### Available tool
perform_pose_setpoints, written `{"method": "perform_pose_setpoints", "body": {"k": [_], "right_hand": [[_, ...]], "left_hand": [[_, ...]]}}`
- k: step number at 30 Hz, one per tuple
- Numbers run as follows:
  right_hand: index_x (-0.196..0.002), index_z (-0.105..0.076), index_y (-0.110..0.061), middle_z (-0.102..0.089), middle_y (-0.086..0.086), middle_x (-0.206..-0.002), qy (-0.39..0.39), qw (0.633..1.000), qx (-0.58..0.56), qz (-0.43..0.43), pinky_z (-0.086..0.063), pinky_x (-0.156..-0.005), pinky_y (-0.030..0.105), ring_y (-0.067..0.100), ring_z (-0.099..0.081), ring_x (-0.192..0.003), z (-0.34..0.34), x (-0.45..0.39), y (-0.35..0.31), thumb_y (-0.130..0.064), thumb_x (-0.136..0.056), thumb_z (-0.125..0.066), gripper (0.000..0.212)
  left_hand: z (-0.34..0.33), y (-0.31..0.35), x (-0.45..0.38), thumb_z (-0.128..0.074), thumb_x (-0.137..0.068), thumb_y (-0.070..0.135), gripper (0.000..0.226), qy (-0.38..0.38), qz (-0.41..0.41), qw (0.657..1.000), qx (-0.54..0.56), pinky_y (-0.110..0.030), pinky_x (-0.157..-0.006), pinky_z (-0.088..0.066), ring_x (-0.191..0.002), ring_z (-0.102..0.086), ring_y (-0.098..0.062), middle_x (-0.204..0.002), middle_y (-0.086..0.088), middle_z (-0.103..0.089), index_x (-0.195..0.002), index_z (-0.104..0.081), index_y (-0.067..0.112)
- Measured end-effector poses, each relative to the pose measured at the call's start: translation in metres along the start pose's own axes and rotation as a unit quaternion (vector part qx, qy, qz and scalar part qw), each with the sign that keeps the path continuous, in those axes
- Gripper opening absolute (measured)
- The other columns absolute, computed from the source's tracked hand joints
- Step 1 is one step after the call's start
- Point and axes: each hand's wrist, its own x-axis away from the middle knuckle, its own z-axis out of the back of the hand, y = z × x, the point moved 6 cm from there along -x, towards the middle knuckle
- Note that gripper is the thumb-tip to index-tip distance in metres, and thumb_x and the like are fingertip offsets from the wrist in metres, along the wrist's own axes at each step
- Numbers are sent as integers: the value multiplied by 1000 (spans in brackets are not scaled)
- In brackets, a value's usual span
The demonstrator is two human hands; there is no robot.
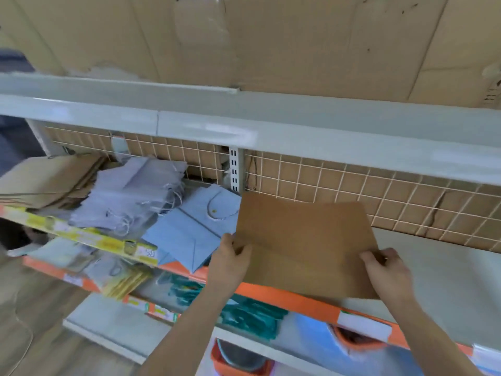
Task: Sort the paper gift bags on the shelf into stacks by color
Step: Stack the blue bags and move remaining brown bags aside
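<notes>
Standing at the shelf (433, 272), I start at the far left, where a stack of brown kraft bags (51, 180) lies flat against the wire grid backing (311, 183). Just right of it sits a loose heap of pale lilac-grey bags (130, 196), their cord handles tangled, and next a few light blue bags (189, 232) fanned out so that one corner hangs over the orange shelf lip (284, 294).

Then comes the piece in hand: a flat brown bag (306, 245), lying face-down-flat with its long axis running from 9 to 3 o'clock, its far edge close to the grid and its near edge over the lip. The left hand (230, 256) pinches its left edge, thumb on top and fingers curled beneath; the right hand (385, 270) pinches the near right corner the same way. Both hands sit on the bag's near half, so the bag stretches away from them toward 12 o'clock.

What matters, I judge, is that the matching brown stack lies well apart at about 10 o'clock from the held bag, past the lilac and blue heaps. The left hand is the nearer one to it. Going there means carrying the bag over both heaps; otherwise the bare shelf under it and toward 3 o'clock would begin a fresh brown stack.
</notes>
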Motion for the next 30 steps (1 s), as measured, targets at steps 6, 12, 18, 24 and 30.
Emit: {"method": "perform_pose_setpoints", "body": {"k": [6, 12, 18, 24, 30], "right_hand": [[-91, -55, -18, -58, 7, -84, -21, 997, -74, 33, -35, -67, 33, 28, -51, -79, -87, 64, -85, -28, -87, -60, 12], [-84, -55, -21, -65, 2, -83, -122, 967, -217, 50, -39, -59, 31, 17, -58, -72, -185, 136, -172, -22, -90, -62, 9], [-77, -56, -18, -66, 4, -77, -137, 947, -285, 45, -41, -61, 31, 21, -60, -69, -251, 176, -242, -17, -88, -64, 14], [-88, -62, -23, -69, -14, -69, -173, 933, -305, 82, -46, -54, 17, 6, -63, -64, -322, 192, -298, -12, -89, -62, 11], [-115, -61, -21, -69, -15, -92, -192, 915, -349, 64, -48, -64, 19, -1, -66, -77, -402, 180, -339, -8, -89, -63, 30]], "left_hand": [[126, -73, -32, -52, -94, 29, 9, 33, 5, 998, -47, -21, -53, -35, -66, -51, -9, -72, 11, -54, -89, -53, 21], [238, -157, -55, -54, -91, 23, 4, 46, 57, 997, -24, -20, -56, -33, -70, -50, -6, -76, 16, -54, -93, -51, 24], [317, -211, -88, -57, -90, 24, 18, 73, 96, 993, -15, -32, -72, -35, -86, -51, -23, -84, 5, -54, -103, -45, 24], [369, -260, -123, -58, -89, 21, 17, 95, 146, 984, 23, -37, -78, -46, -92, -58, -28, -84, 4, -56, -105, -52, 19], [411, -299, -179, -57, -89, 22, 30, 83, 165, 983, 13, -35, -82, -48, -94, -61, -26, -95, -1, -66, -118, -58, 17]]}}
